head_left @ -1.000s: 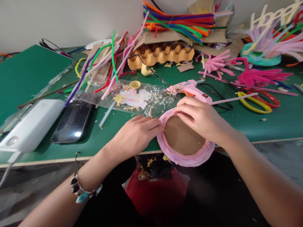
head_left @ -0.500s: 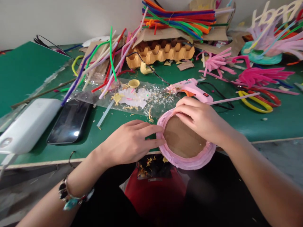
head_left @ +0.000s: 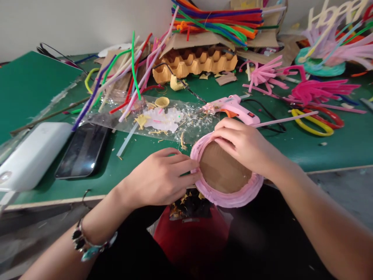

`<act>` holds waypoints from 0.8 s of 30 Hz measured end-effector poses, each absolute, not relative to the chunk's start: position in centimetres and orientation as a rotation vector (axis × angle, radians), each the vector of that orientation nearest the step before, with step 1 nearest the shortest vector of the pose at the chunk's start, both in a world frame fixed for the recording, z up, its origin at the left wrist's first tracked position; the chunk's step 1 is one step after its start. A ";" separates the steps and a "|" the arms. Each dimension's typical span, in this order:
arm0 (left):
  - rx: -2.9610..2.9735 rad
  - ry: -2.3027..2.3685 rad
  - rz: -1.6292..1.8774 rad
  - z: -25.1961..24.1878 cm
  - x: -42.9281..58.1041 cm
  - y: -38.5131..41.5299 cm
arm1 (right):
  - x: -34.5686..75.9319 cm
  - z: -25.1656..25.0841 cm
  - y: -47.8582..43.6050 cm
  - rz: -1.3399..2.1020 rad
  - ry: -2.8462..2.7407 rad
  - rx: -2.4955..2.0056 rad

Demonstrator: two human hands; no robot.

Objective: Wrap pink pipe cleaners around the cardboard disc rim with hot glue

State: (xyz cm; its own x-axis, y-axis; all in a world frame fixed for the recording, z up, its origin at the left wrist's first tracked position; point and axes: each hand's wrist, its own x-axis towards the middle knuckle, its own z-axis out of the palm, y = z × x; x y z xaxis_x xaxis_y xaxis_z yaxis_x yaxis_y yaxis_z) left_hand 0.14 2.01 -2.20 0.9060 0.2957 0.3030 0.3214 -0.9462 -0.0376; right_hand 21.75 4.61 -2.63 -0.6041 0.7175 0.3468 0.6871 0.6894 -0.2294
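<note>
Between my hands, at the table's front edge, is a round cardboard base [head_left: 224, 165] bordered by a thick pink pipe-cleaner rim [head_left: 233, 199]. My left hand [head_left: 163, 175] pinches the rim's left side between fingers and thumb. At the far side, my right hand [head_left: 241, 142] has its fingers closed over the rim, with the fingertips on its inner edge. A pink hot glue gun [head_left: 233, 109] lies just beyond my right hand. One pale pink pipe cleaner [head_left: 287, 119] sticks out to the right behind that hand.
Plastic sheet with dried glue [head_left: 163, 119] lies ahead. Loose pipe cleaners [head_left: 101, 83], a phone [head_left: 83, 149] and a white power bank [head_left: 33, 153] are left. Scissors [head_left: 313, 122] and pink pipe-cleaner bunches [head_left: 320, 92] sit right, an egg carton [head_left: 195, 64] behind. Below is a red bin [head_left: 190, 233].
My left fingers have drawn closer together on the rim's left side. My right hand keeps its hold, and the view has shifted slightly.
</note>
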 end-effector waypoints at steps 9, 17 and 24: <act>-3.115 -0.483 -0.670 -2.8 -0.5 2.1 | 21.8 -2.6 4.5 0.107 -2.468 -1.093; -3.110 -0.948 -0.949 -3.4 -0.5 2.7 | 21.9 -2.5 4.7 0.133 -2.423 -1.073; -3.068 -1.062 -0.712 -3.6 0.3 2.8 | 21.8 -2.3 4.7 0.102 -2.410 -1.074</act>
